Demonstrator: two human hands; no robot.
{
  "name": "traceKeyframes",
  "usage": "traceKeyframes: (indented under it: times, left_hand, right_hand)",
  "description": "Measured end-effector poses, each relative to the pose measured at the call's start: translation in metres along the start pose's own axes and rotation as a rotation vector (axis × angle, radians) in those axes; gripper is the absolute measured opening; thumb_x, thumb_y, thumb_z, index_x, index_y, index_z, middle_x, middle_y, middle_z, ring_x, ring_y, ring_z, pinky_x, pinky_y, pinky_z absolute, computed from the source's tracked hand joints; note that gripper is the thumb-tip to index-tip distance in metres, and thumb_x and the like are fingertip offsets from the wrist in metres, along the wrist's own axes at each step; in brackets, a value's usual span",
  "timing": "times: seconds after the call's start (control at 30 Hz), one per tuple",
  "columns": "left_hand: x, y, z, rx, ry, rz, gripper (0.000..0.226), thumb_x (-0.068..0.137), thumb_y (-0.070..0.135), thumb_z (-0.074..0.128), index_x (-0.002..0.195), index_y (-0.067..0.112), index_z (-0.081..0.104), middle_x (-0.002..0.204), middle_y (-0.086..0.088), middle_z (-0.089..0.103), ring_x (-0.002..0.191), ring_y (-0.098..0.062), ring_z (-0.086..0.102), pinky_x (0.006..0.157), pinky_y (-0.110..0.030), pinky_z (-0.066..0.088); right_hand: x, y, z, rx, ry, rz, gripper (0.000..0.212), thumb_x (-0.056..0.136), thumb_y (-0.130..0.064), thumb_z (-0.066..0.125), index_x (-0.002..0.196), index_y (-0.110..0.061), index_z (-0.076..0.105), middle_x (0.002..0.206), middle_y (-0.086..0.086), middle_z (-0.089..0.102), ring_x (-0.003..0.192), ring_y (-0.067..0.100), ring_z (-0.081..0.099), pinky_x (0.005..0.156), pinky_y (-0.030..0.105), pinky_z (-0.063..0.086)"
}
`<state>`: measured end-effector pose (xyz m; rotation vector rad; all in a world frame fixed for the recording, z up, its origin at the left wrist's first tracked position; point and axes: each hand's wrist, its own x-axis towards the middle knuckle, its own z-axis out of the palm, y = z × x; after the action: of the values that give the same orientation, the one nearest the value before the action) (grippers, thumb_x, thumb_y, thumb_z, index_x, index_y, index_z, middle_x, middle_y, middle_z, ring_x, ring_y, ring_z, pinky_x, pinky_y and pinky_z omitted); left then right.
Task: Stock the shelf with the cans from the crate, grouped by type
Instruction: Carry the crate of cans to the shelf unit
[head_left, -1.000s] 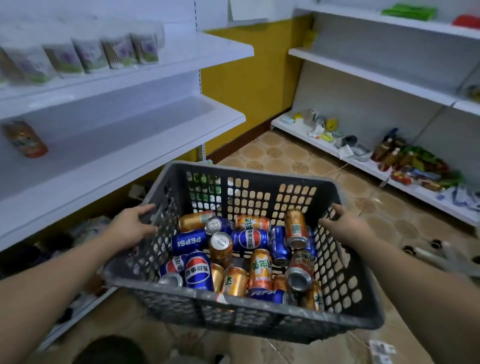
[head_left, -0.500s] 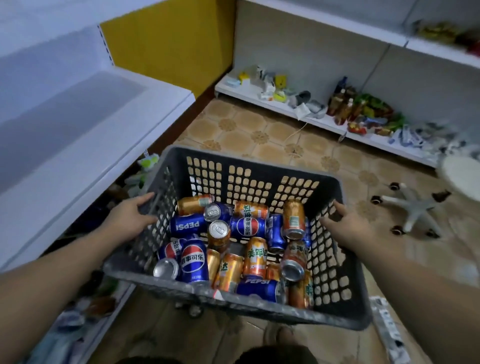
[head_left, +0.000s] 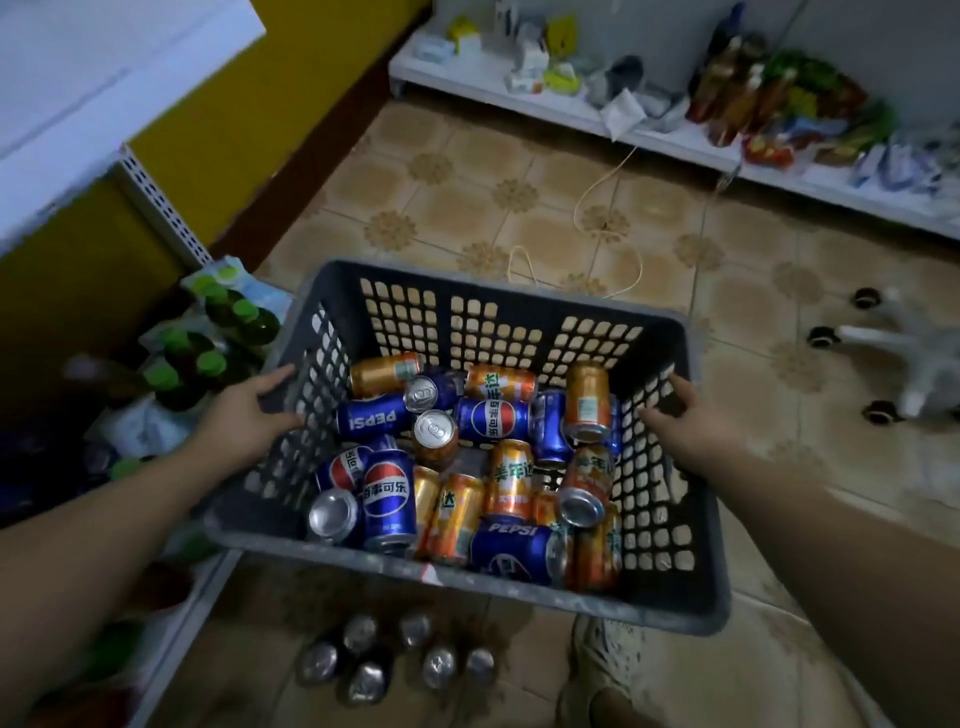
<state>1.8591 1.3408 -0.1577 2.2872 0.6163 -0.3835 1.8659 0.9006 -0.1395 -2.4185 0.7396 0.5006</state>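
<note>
Above the floor, left hand (head_left: 249, 410) and right hand (head_left: 685, 421) grip the crate (head_left: 467, 577) by its sides, its blue cans (head_left: 388, 499) and orange cans (head_left: 587, 400) jumbled together, none sorted or shelved yet.

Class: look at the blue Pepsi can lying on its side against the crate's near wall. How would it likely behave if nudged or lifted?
The Pepsi can lies on its side, so it would probably roll, though orange cans pressed beside it may block that. Its smooth, glossy skin looks somewhat slippery. Whether it is full, so heavy, cannot be told.
</note>
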Motion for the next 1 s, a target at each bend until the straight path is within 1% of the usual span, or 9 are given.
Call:
traceKeyframes:
  times: [0.17,0.27,0.3,0.37,0.47,0.53,0.67,0.9,1.0]
  left_hand:
    - [0.064,-0.051,0.066,-0.042,0.016,0.008,0.068,0.081,0.007,0.072,0.141,0.026,0.046,0.131,-0.022,0.056,0.087,-0.035,0.063,0.057,-0.03,0.047]
    - [0.086,-0.078,0.097,-0.019,0.021,-0.004,0.066,0.082,0.01,0.072,0.14,0.03,0.046,0.134,-0.005,0.05,0.067,-0.025,0.061,0.046,-0.028,0.047]
    - [0.091,-0.086,0.105,-0.016,0.02,0.009,0.066,0.083,0.011,0.072,0.14,0.03,0.045,0.13,-0.001,0.049,0.067,-0.025,0.062,0.047,-0.03,0.05]
    - [0.103,-0.1,0.118,0.006,0.007,0.041,0.067,0.081,0.014,0.074,0.14,0.031,0.045,0.138,0.0,0.047,0.094,-0.03,0.063,0.067,-0.036,0.055]
    - [0.117,-0.12,0.133,0.034,-0.019,0.041,0.067,0.08,0.016,0.075,0.139,0.032,0.047,0.145,-0.008,0.045,0.124,-0.027,0.049,0.091,-0.037,0.047]
    - [0.124,-0.127,0.141,0.033,-0.034,0.037,0.067,0.08,0.015,0.074,0.139,0.031,0.047,0.147,-0.009,0.043,0.129,-0.027,0.045,0.097,-0.036,0.043]
    - [0.128,-0.14,0.147,0.056,-0.093,0.056,0.069,0.08,0.017,0.075,0.14,0.033,0.044,0.147,-0.005,0.043,0.131,-0.024,0.044,0.105,-0.037,0.04]
    - [0.12,-0.149,0.153,0.008,-0.11,0.049,0.073,0.084,0.016,0.071,0.145,0.035,0.036,0.151,0.0,0.038,0.131,-0.022,0.044,0.102,-0.029,0.035]
    - [0.115,-0.145,0.154,0.114,-0.127,0.076,0.078,0.084,0.023,0.071,0.149,0.031,0.028,0.15,-0.008,0.037,0.13,-0.028,0.043,0.103,-0.034,0.036]
  right_hand:
    - [0.065,0.025,0.065,-0.036,0.02,-0.024,0.067,0.094,-0.039,0.058,0.152,-0.033,0.024,0.147,0.009,0.045,0.118,0.027,0.055,0.08,0.03,0.043]
    - [0.091,0.04,0.1,-0.066,0.014,-0.015,0.067,0.095,-0.041,0.056,0.152,-0.034,0.022,0.147,0.009,0.044,0.116,0.026,0.055,0.076,0.028,0.041]
    - [0.097,0.044,0.11,-0.073,0.016,-0.02,0.068,0.094,-0.043,0.056,0.152,-0.036,0.021,0.145,0.008,0.047,0.111,0.026,0.059,0.074,0.028,0.044]
    - [0.107,0.053,0.128,-0.084,0.021,-0.023,0.068,0.093,-0.046,0.056,0.151,-0.038,0.022,0.143,0.008,0.051,0.106,0.025,0.06,0.069,0.028,0.046]
    - [0.119,0.067,0.15,-0.075,0.002,-0.001,0.068,0.092,-0.045,0.057,0.15,-0.039,0.023,0.141,0.007,0.052,0.102,0.025,0.059,0.071,0.031,0.052]
    - [0.123,0.075,0.161,-0.069,-0.008,0.015,0.068,0.091,-0.047,0.056,0.15,-0.04,0.022,0.141,0.006,0.052,0.096,0.023,0.061,0.072,0.037,0.057]
    - [0.122,0.091,0.183,-0.068,-0.033,0.063,0.067,0.093,-0.044,0.055,0.151,-0.037,0.023,0.144,0.006,0.049,0.106,0.028,0.061,0.074,0.03,0.05]
    - [0.113,0.094,0.193,-0.039,-0.028,0.075,0.072,0.091,-0.042,0.06,0.151,-0.037,0.02,0.144,0.005,0.05,0.109,0.029,0.061,0.086,0.039,0.053]
    - [0.11,0.092,0.193,-0.069,-0.04,0.097,0.077,0.09,-0.041,0.062,0.152,-0.037,0.016,0.146,0.011,0.041,0.117,0.033,0.054,0.087,0.038,0.049]
